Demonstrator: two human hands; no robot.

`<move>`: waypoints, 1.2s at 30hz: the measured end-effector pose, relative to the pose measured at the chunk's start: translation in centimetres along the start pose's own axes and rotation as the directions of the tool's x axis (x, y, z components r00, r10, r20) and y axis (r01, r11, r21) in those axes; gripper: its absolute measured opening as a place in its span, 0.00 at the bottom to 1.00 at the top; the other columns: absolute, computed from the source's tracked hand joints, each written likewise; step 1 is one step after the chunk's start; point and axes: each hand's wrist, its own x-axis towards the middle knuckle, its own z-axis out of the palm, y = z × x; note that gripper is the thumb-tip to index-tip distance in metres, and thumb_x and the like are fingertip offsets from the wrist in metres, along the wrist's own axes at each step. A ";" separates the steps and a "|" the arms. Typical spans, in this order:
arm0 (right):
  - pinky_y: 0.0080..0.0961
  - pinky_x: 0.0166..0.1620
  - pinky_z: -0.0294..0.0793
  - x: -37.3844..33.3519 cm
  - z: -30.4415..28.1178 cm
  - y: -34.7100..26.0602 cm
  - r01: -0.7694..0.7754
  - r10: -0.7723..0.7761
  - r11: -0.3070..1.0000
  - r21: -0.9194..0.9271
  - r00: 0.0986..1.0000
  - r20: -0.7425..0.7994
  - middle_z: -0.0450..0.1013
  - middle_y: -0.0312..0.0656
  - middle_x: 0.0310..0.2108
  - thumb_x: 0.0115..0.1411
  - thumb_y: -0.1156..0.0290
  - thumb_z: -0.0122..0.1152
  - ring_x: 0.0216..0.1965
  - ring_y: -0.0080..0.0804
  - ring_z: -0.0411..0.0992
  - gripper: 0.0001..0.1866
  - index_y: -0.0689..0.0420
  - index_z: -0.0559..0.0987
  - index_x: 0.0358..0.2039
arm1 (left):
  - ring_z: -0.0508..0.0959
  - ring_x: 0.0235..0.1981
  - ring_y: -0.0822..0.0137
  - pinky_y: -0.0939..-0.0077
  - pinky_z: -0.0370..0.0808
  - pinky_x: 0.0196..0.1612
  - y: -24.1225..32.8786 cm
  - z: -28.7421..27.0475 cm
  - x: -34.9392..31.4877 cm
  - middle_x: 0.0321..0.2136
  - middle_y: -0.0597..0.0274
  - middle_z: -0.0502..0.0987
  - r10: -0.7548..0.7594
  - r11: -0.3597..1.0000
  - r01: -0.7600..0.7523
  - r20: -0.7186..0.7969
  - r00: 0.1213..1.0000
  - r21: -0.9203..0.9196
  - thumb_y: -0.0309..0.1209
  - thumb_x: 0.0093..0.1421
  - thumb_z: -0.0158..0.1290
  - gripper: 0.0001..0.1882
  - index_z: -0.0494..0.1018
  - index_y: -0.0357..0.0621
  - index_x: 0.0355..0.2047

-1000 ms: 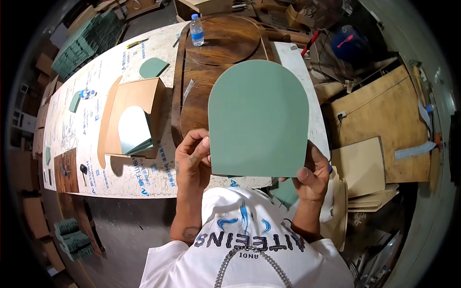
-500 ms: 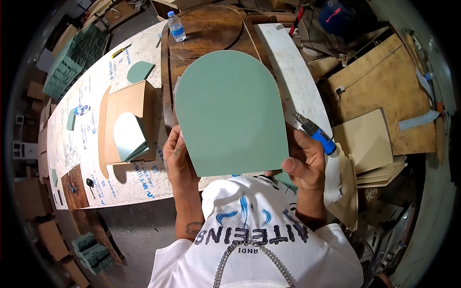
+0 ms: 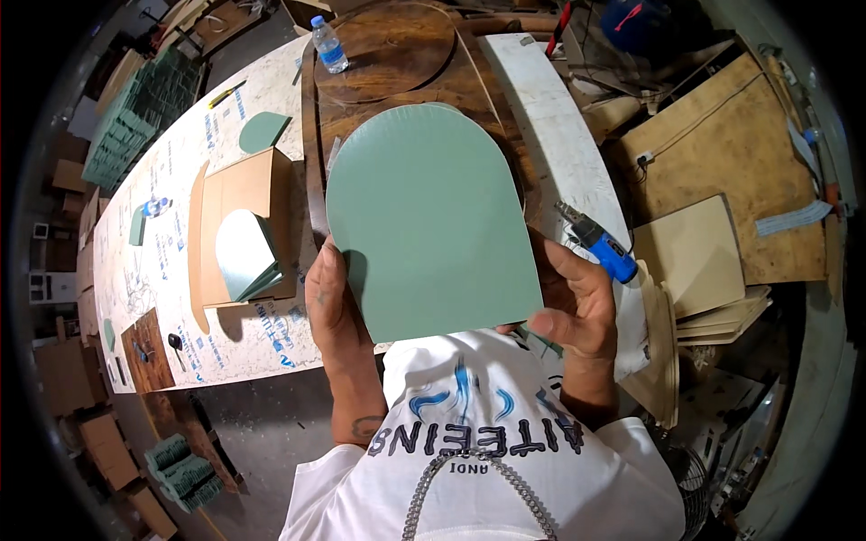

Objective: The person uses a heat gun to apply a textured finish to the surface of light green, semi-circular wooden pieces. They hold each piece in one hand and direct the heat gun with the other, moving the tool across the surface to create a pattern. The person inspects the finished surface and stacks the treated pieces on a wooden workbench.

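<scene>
A green arch-shaped panel [image 3: 433, 216] with a straight lower edge is held up between my hands, in front of my white shirt. My left hand [image 3: 332, 288] grips its left edge, with the thumb at the front face. At the lower right edge, my right hand [image 3: 577, 302] is closed around it, with the thumb near the corner and the fingers partly hidden. A sliver of another green edge shows behind the panel's top. Beyond lies a dark wooden tabletop [image 3: 388, 54] with a round inset.
A water bottle [image 3: 329, 45] stands on the wood. To the left, several similar panels [image 3: 244, 252] lie on a cardboard box [image 3: 278, 189]. A blue heat gun [image 3: 600, 243] rests at the right, near stacked beige sheets [image 3: 690, 261]. Green stacks [image 3: 144, 117] stand far left.
The panel has tilted slightly and its lower edge has dropped a little. A second edge now shows behind its top. Both hands keep their hold.
</scene>
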 end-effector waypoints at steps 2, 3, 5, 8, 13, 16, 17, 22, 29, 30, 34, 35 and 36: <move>0.32 0.50 0.73 0.0 -0.1 0.1 0.023 -0.022 1.000 -0.013 0.999 0.040 0.67 0.58 0.50 0.50 0.79 0.62 0.49 0.38 0.70 0.34 0.68 0.60 0.57 | 0.78 0.38 0.70 0.81 0.76 0.40 -0.2 -1.0 0.2 0.41 0.52 0.75 -0.054 0.997 0.053 0.018 0.998 0.060 0.37 0.63 0.46 0.22 0.66 0.29 0.49; 0.33 0.51 0.71 0.1 -0.1 -0.2 0.014 -0.011 0.999 -0.040 0.998 0.063 0.66 0.58 0.51 0.50 0.79 0.62 0.51 0.39 0.69 0.35 0.67 0.60 0.58 | 0.78 0.38 0.69 0.80 0.76 0.40 -0.3 -1.3 0.3 0.41 0.52 0.75 -0.082 0.993 0.080 0.027 0.996 0.090 0.36 0.62 0.46 0.22 0.65 0.29 0.49; 0.36 0.53 0.69 0.0 -0.3 -0.2 0.002 0.002 0.999 -0.039 0.995 0.101 0.65 0.59 0.52 0.49 0.79 0.63 0.53 0.41 0.68 0.36 0.66 0.60 0.58 | 0.78 0.38 0.69 0.80 0.76 0.40 -0.5 -1.0 0.4 0.40 0.52 0.75 -0.119 0.993 0.118 0.031 0.992 0.018 0.35 0.61 0.47 0.21 0.66 0.28 0.48; 0.38 0.54 0.69 -1.1 -1.6 0.5 -0.055 0.050 0.998 0.038 0.992 0.115 0.65 0.57 0.52 0.48 0.75 0.67 0.52 0.41 0.68 0.37 0.65 0.61 0.57 | 0.78 0.36 0.69 0.80 0.76 0.39 -0.6 -1.0 0.3 0.39 0.52 0.76 -0.132 0.991 0.132 0.014 0.991 -0.019 0.34 0.60 0.48 0.21 0.66 0.28 0.48; 0.29 0.44 0.73 -1.9 -13.0 5.2 -0.298 -0.052 0.814 -0.499 0.818 -0.573 0.69 0.52 0.49 0.53 0.73 0.60 0.46 0.39 0.71 0.28 0.68 0.66 0.53 | 0.79 0.34 0.68 0.80 0.76 0.38 -0.5 -2.4 -0.3 0.36 0.53 0.76 -0.020 1.000 0.022 -0.116 0.993 0.018 0.36 0.60 0.49 0.21 0.66 0.29 0.46; 0.35 0.50 0.69 -10.7 -30.8 12.8 -0.738 -0.426 0.209 -0.641 0.521 -0.739 0.69 0.55 0.46 0.49 0.65 0.65 0.46 0.46 0.70 0.30 0.68 0.68 0.49 | 0.79 0.34 0.69 0.80 0.77 0.37 -0.2 -2.6 -0.2 0.36 0.54 0.77 -0.012 0.999 0.010 -0.044 0.999 -0.032 0.36 0.61 0.48 0.19 0.68 0.31 0.44; 0.39 0.51 0.67 -13.4 -34.2 14.2 -0.882 -0.563 -0.079 -0.465 0.425 -0.709 0.68 0.57 0.47 0.47 0.63 0.66 0.46 0.50 0.69 0.32 0.68 0.68 0.48 | 0.79 0.34 0.69 0.80 0.78 0.36 -0.1 -2.3 0.0 0.35 0.56 0.77 -0.016 0.999 0.016 -0.007 1.000 -0.047 0.35 0.61 0.47 0.16 0.70 0.33 0.43; 0.46 0.53 0.66 -13.4 -33.5 13.6 -0.997 -0.484 0.047 -0.058 0.028 -0.875 0.58 0.63 0.52 0.43 0.56 0.70 0.51 0.59 0.63 0.47 0.67 0.56 0.55 | 0.79 0.31 0.69 0.82 0.76 0.35 0.0 -3.6 -0.8 0.34 0.53 0.76 0.003 0.999 -0.008 -0.092 0.996 -0.049 0.38 0.60 0.49 0.21 0.67 0.29 0.43; 0.41 0.52 0.65 -15.3 -34.2 13.4 -0.979 -0.298 -0.001 -0.205 0.196 -0.934 0.71 0.62 0.43 0.48 0.41 0.57 0.47 0.57 0.68 0.36 0.66 0.78 0.38 | 0.77 0.33 0.72 0.83 0.74 0.36 0.4 -3.7 -0.6 0.36 0.56 0.76 -0.012 0.995 0.011 -0.003 1.000 -0.098 0.37 0.62 0.47 0.20 0.67 0.29 0.45; 0.41 0.52 0.65 -15.5 -33.8 13.5 -0.985 -0.297 0.008 -0.171 0.161 -0.941 0.71 0.62 0.43 0.48 0.41 0.57 0.47 0.57 0.68 0.36 0.66 0.78 0.39 | 0.77 0.33 0.73 0.83 0.74 0.37 0.6 -3.7 -0.7 0.36 0.56 0.76 -0.012 0.994 0.012 0.001 1.000 -0.111 0.37 0.62 0.47 0.20 0.67 0.29 0.45; 0.43 0.48 0.68 -14.5 -30.9 13.3 -0.988 -0.326 0.001 -0.153 0.144 -0.934 0.72 0.57 0.43 0.47 0.40 0.57 0.45 0.55 0.70 0.35 0.64 0.78 0.39 | 0.77 0.33 0.73 0.84 0.74 0.36 1.2 -4.0 -1.0 0.36 0.57 0.76 -0.011 0.995 0.008 -0.036 0.999 -0.097 0.37 0.61 0.49 0.21 0.67 0.29 0.46; 0.42 0.50 0.67 -14.0 -30.4 12.8 -0.983 -0.295 -0.022 -0.180 0.179 -0.938 0.71 0.59 0.43 0.47 0.40 0.57 0.46 0.56 0.69 0.37 0.66 0.77 0.39 | 0.77 0.33 0.74 0.84 0.74 0.36 1.5 -4.0 -1.1 0.36 0.57 0.76 -0.010 0.996 0.005 -0.057 0.998 -0.087 0.37 0.61 0.49 0.21 0.67 0.29 0.46; 0.42 0.51 0.66 -13.6 -30.0 12.2 -0.977 -0.263 -0.045 -0.208 0.212 -0.941 0.71 0.60 0.43 0.46 0.39 0.58 0.46 0.56 0.69 0.38 0.67 0.77 0.39 | 0.77 0.33 0.74 0.84 0.74 0.36 1.8 -4.1 -1.3 0.36 0.57 0.76 -0.009 0.997 0.003 -0.078 0.997 -0.077 0.37 0.61 0.50 0.21 0.67 0.30 0.46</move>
